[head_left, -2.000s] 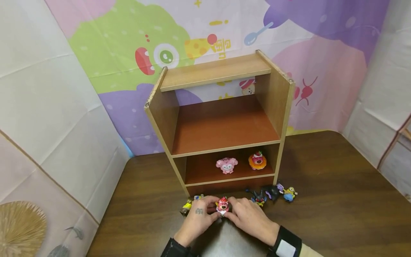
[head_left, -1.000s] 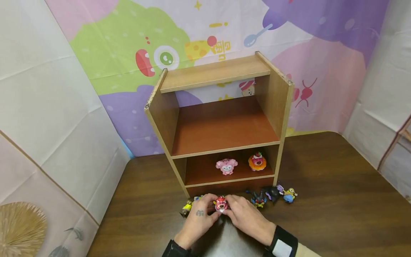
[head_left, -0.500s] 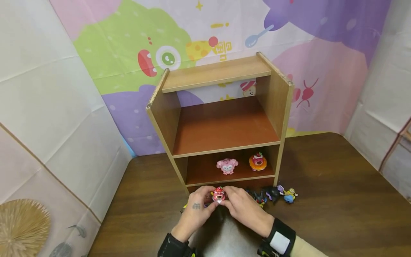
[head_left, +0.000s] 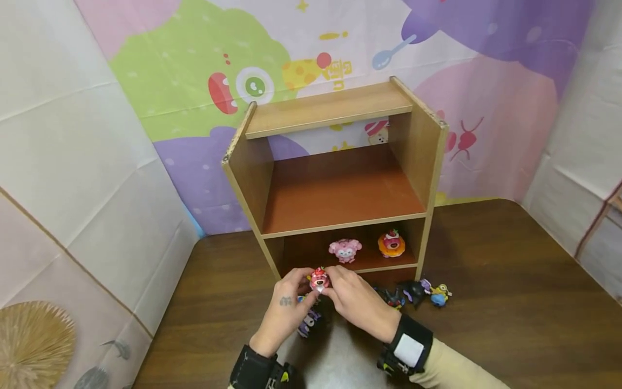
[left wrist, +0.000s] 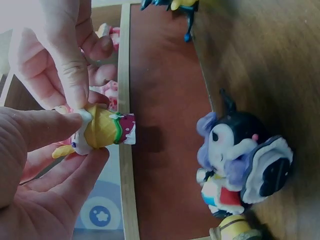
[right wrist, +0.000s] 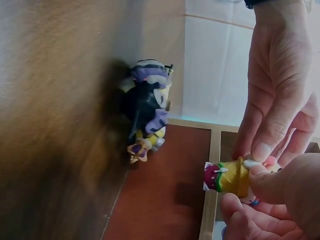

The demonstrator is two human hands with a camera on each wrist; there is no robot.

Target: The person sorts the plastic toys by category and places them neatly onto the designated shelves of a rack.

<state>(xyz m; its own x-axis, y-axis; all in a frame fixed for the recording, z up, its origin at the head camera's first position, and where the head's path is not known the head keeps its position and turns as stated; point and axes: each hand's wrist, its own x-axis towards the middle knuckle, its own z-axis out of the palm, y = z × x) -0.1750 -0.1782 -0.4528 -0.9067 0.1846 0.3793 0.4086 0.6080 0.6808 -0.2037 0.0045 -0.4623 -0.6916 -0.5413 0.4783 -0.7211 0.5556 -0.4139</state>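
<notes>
Brown fills the table (head_left: 491, 259) I look down on through the head camera, and a shelf (head_left: 342, 189) stands on it. Before the shelf's lower compartment, the left hand (head_left: 285, 305) and right hand (head_left: 360, 300) together pinch a bear toy (head_left: 318, 280), pink with a red top, held upright. Inside that compartment, right of the shelf's middle, sit a pink toy (head_left: 345, 250) and a toy in an orange ring (head_left: 391, 244). Near the shelf's front right corner I see a black toy (head_left: 413, 292) and a blue-and-yellow toy (head_left: 439, 295); a purple doll (head_left: 309, 323) is before its left half.

On the left wrist camera, the bear toy shows me a yellow cone back, close by the shelf's front edge; I cannot tell whether they touch. Thumbs and fingers of both hands grip it.

From the right wrist camera, I see both thumbs pressing the cone's white rim, and the purple doll near the shelf's left end.
</notes>
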